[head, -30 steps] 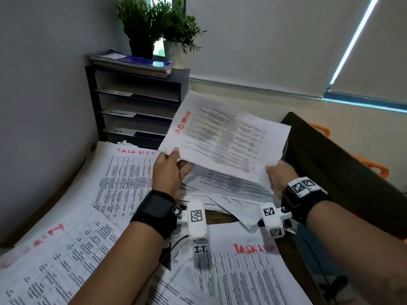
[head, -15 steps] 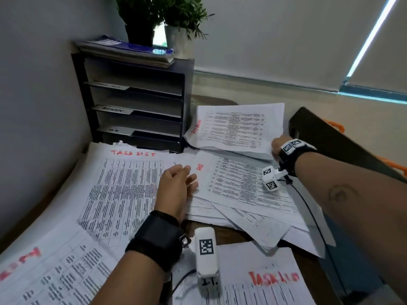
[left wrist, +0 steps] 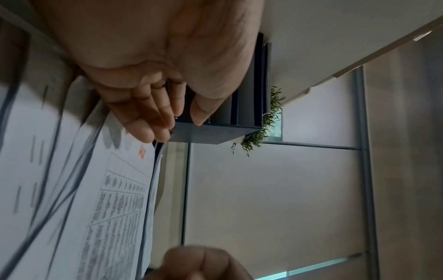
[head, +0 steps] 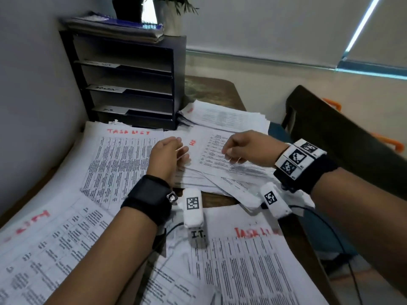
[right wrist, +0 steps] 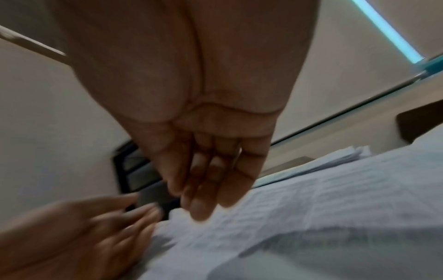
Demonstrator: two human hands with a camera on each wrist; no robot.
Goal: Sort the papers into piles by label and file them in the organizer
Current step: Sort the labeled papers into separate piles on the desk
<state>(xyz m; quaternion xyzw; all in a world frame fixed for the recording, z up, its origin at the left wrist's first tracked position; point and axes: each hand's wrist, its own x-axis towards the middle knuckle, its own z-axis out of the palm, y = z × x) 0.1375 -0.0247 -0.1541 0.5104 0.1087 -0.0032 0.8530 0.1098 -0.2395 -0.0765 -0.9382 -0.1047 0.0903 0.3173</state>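
A sheet marked HR in red [head: 211, 166] tops a loose heap of papers at the table's middle. My left hand [head: 179, 150] rests by its left edge, with the fingers [left wrist: 146, 123] relaxed and nothing between them and the thumb. My right hand [head: 229, 154] hovers over the same sheet [right wrist: 323, 204], its fingers [right wrist: 201, 199] hanging loose and holding nothing. Behind it lies a pile with a red label [head: 224, 117]. A Task List pile [head: 119, 159] is on the left. The black organizer [head: 179, 84] stands at the back left with labelled shelves.
Notebooks [head: 114, 25] and two potted plants [head: 169, 16] sit on top of the organizer. A Task List sheet [head: 246, 260] and another labelled sheet [head: 44, 238] lie near me. A dark chair [head: 330, 133] stands to the right, and the wall is close on the left.
Both hands held up an Admin sheet; my right hand laid it on the back right pile and has come back over the HR sheet. My left hand stays on the heap.
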